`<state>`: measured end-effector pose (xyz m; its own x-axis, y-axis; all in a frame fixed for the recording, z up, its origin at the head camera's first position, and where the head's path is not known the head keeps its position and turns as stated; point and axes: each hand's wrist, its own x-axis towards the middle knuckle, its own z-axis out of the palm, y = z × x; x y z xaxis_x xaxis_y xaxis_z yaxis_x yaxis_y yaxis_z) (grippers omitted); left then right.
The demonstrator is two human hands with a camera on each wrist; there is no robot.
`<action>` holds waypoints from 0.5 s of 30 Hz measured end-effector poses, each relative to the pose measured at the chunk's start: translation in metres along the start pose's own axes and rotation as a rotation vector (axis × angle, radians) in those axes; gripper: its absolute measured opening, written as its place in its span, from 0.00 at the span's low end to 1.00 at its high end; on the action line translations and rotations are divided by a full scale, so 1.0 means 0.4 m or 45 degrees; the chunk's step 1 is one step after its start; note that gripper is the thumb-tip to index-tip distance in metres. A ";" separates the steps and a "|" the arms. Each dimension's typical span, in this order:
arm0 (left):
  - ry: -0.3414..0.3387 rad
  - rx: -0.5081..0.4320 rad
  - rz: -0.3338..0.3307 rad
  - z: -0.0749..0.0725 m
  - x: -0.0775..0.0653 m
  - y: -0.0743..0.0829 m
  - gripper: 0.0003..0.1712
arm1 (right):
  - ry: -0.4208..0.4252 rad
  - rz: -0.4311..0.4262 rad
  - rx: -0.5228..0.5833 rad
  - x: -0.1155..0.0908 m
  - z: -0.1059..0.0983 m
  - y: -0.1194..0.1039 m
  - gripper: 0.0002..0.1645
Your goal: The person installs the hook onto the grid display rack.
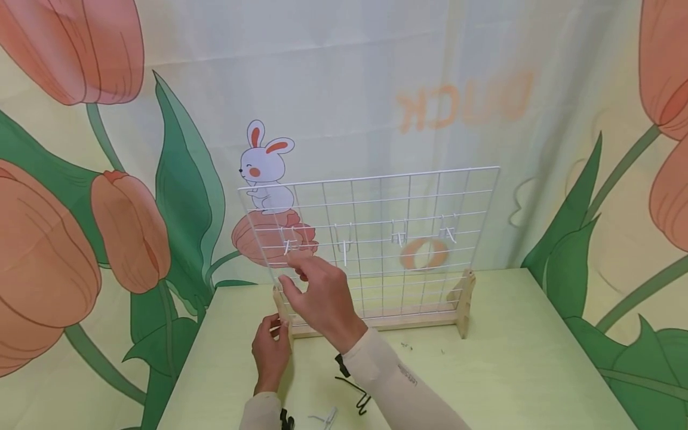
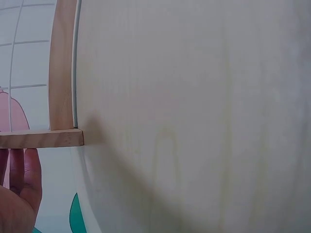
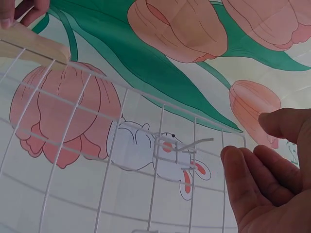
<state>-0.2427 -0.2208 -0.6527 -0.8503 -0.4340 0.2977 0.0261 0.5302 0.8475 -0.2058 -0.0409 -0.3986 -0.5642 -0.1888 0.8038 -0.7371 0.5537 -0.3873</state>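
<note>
A white wire grid panel (image 1: pixel 371 251) stands upright in a wooden stand (image 1: pixel 376 324). Several white hooks hang on it in a row, among them the leftmost hook (image 1: pixel 287 245) and a longer one (image 1: pixel 344 246). My right hand (image 1: pixel 325 295) is raised in front of the grid's left part, near the leftmost hook. In the right wrist view this right hand (image 3: pixel 272 179) has thumb and loosely bent fingers apart, nothing between them, beside a hook (image 3: pixel 187 145). My left hand (image 1: pixel 271 352) holds the stand's left upright (image 2: pixel 41 139), its fingers (image 2: pixel 32 172) against the outer face.
On the table (image 1: pixel 510 358) lie a black wire hook (image 1: pixel 361 397) and a white hook (image 1: pixel 326 418), close to the right forearm. Small bits (image 1: pixel 407 346) are scattered before the stand. A curtain printed with tulips and a rabbit (image 1: pixel 263 167) hangs behind.
</note>
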 end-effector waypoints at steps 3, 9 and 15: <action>0.007 -0.003 0.006 0.001 0.000 0.002 0.14 | 0.006 -0.004 0.013 -0.023 -0.017 0.004 0.14; -0.005 -0.003 -0.005 0.003 -0.001 0.001 0.15 | 0.000 0.023 0.031 -0.081 -0.055 0.023 0.16; -0.007 0.021 -0.006 0.003 -0.001 -0.001 0.15 | 0.003 0.095 0.038 -0.141 -0.085 0.058 0.21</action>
<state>-0.2430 -0.2202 -0.6537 -0.8534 -0.4325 0.2909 0.0132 0.5400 0.8416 -0.1784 0.0104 -0.4376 -0.6169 -0.1460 0.7734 -0.7040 0.5416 -0.4594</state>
